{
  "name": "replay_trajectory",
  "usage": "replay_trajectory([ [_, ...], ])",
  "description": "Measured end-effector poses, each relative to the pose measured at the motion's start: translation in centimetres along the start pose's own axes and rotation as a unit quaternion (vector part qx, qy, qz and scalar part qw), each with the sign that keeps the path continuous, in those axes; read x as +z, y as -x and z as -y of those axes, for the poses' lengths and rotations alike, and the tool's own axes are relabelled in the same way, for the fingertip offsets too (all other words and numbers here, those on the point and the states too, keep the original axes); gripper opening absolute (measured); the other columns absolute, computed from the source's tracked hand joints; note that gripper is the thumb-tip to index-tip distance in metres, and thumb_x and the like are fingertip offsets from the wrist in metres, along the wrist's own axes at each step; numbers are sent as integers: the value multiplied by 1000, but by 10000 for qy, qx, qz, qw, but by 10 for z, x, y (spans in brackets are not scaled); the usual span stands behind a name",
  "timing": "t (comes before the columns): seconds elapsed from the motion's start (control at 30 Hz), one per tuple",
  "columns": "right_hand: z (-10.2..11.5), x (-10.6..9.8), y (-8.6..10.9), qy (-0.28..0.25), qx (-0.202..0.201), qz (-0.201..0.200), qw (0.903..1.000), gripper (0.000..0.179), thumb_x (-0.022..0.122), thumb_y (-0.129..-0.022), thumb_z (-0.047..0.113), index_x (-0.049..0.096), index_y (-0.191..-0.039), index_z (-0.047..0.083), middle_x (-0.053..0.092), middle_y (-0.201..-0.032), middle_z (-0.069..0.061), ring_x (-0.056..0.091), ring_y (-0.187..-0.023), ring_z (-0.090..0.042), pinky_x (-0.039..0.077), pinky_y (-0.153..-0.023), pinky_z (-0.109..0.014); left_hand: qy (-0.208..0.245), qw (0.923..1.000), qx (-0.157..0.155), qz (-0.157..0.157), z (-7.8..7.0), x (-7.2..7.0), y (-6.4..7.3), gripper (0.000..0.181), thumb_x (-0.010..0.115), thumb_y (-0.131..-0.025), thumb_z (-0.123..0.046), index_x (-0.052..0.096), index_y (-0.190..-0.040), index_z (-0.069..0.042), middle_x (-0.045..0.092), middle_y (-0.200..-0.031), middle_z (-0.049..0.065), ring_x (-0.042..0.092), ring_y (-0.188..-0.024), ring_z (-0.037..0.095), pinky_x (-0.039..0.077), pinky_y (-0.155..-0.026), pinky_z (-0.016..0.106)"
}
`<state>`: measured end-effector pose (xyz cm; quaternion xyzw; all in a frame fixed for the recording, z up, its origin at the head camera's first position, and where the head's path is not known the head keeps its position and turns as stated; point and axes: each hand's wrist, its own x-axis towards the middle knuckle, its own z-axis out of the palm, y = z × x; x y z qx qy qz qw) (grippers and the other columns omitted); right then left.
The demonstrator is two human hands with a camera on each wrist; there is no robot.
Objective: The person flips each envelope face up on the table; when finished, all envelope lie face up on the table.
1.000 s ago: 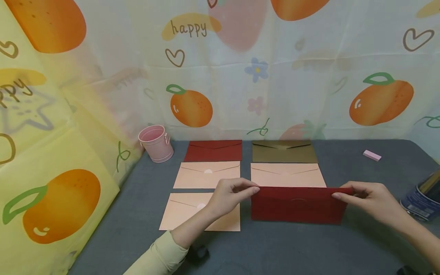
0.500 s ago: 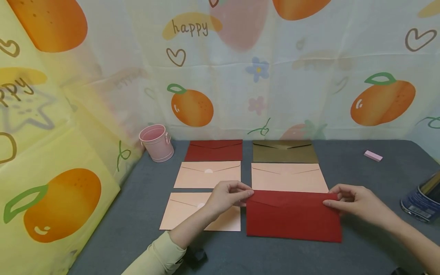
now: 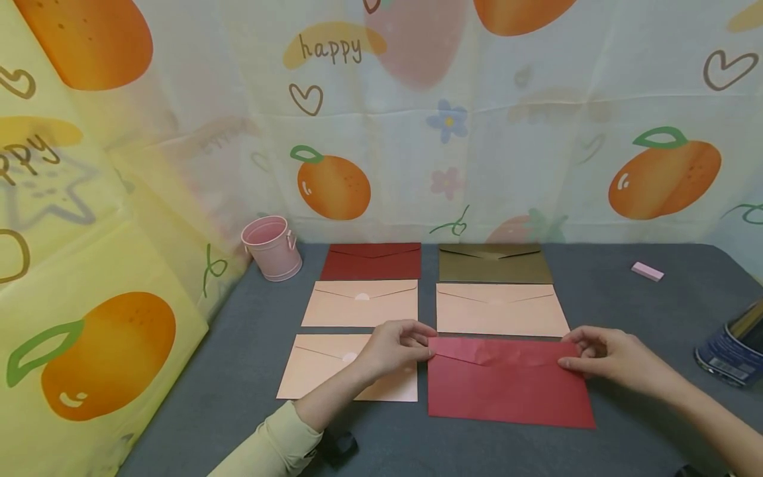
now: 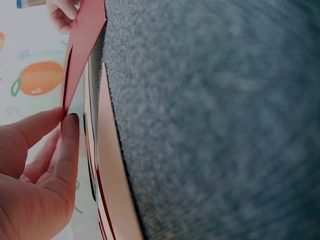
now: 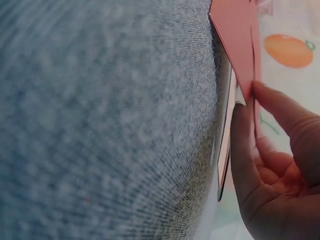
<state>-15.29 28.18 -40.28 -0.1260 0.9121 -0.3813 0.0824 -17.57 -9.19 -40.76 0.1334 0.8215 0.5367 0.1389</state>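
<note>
Both hands hold a red envelope [image 3: 509,387] by its upper corners in the head view. My left hand [image 3: 398,348] pinches the left corner between thumb and fingers, and my right hand [image 3: 608,358] pinches the right one. The flap faces up along the far edge. In the left wrist view the envelope [image 4: 87,37] tilts, its near edge close to the cloth. The right wrist view has the envelope [image 5: 237,40] between thumb and fingers too. Directly beyond it lies a peach envelope [image 3: 501,308]. Another peach envelope [image 3: 316,371] lies partly under my left forearm.
Farther back lie a second red envelope [image 3: 371,262], an olive envelope [image 3: 496,265] and a further peach envelope [image 3: 340,308]. A pink bucket [image 3: 272,252] stands back left. On the right are a small pink block [image 3: 647,271] and a blue can [image 3: 730,351] with sticks.
The red envelope has come nearer the front edge and tipped back from upright toward flat, so its flap side shows brighter. Both hands have lowered slightly with it, still gripping its corners.
</note>
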Motion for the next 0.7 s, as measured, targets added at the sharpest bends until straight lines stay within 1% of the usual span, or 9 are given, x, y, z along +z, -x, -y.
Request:
replay_trajectory([
  [0.07,-1,1,0,218,-66,-31,9997,31,77,-84,33,67,-102,11,61,-77,4,55,-68,-6,42,-59,-23,-190,9998,58,44,2,0,0,27,77,-84,-12,72,-110,-11,69,-90,-1,65,-78,13,53,-65,27],
  [0.17,-2,2,0,397,-52,22,9992,31,78,-83,34,67,-102,12,60,-77,5,53,-68,-5,39,-59,-23,-354,9991,171,150,3,0,0,28,77,-84,-9,71,-111,-9,69,-91,-1,65,-79,12,51,-65,24],
  [0.33,-3,4,-1,569,-8,137,9983,32,78,-83,33,67,-103,11,57,-78,4,50,-67,-5,37,-57,-24,-629,9972,316,244,2,0,1,30,77,-83,-5,71,-113,-5,70,-94,2,64,-80,12,49,-65,22],
  [0.43,-4,5,-1,655,-57,111,9978,31,78,-83,33,67,-103,13,56,-79,4,49,-66,-4,36,-57,-24,-792,9959,342,259,2,1,1,31,76,-83,-4,70,-113,-4,70,-96,4,63,-80,12,49,-64,22],
  [0.6,-5,6,-1,735,-149,21,9972,30,79,-81,33,67,-101,14,57,-78,5,49,-64,-4,36,-56,-24,-854,9954,326,290,3,2,0,31,76,-82,-1,70,-113,-2,70,-97,5,63,-79,13,50,-63,22],
  [0.7,-5,6,-1,848,-194,-57,9962,32,80,-80,34,67,-101,14,57,-77,6,49,-64,-3,37,-56,-24,-821,9957,310,306,3,2,0,32,76,-82,-1,70,-113,-1,70,-95,5,63,-78,12,50,-63,22],
])
